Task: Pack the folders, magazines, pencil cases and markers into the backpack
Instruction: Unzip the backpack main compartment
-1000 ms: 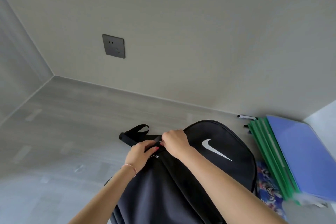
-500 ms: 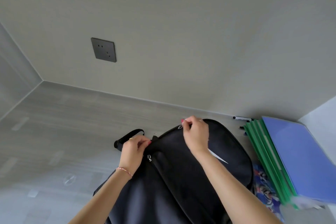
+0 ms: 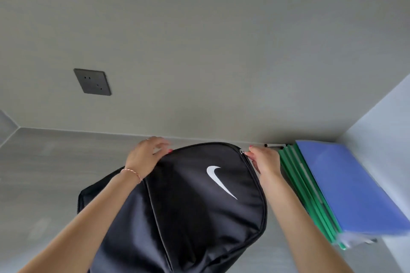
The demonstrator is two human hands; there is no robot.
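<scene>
A black backpack point(image 3: 195, 201) with a white swoosh lies on the grey table. My left hand point(image 3: 146, 157) grips the bag's top left edge. My right hand point(image 3: 264, 162) pinches the zipper pull at the top right corner of the bag. To the right lies a stack of folders, a blue folder point(image 3: 346, 186) on top of several green folders point(image 3: 306, 188). A black-capped marker point(image 3: 274, 145) rests against the wall behind the stack. No pencil cases or magazines show.
The grey table point(image 3: 55, 173) meets a beige wall with a dark socket plate point(image 3: 92, 82). A pale side panel point(image 3: 381, 139) closes the right side behind the folders.
My right hand has drawn the zipper pull from the bag's top middle round to its right corner. My left hand shifted up along the top edge. The view swung left across the bag.
</scene>
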